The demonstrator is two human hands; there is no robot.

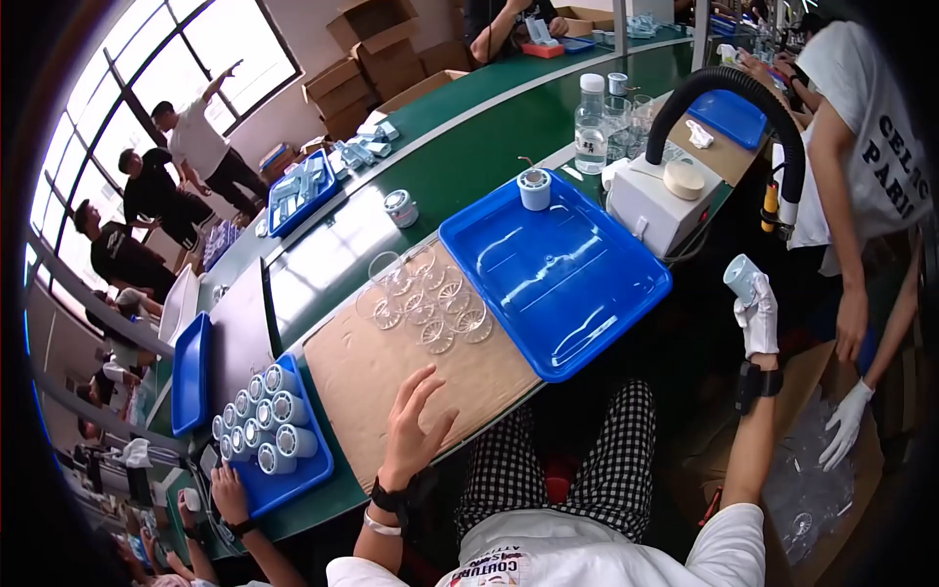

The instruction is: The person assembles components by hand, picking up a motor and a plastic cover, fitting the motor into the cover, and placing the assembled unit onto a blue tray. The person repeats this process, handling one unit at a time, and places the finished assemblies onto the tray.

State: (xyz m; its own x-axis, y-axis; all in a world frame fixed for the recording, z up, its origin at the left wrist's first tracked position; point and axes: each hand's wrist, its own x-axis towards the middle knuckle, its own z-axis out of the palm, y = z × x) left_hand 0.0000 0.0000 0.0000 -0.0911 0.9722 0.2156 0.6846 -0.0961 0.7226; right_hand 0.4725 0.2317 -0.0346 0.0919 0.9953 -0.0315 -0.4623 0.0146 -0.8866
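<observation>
My right hand (757,325), in a white glove, is closed round a light-blue cylindrical housing (741,278) out to the right, away from the table. My left hand (415,430) is bare and hovers with fingers apart over the near edge of a cardboard sheet (377,377). Just beyond its fingertips, several clear round plastic parts with spoked faces (435,303) lie clustered on the cardboard. To their right a large blue tray (597,328) holds one white-and-blue cylinder (534,191) with a short wire at its far corner.
At left, a blue tray (318,465) holds several cylinders; a co-worker's hand (230,494) touches it. A white machine (655,210) with a black hose and a water bottle (591,127) stand beyond my tray. Right, another person's gloved hand (847,426) is beside a clear plastic bag (807,479).
</observation>
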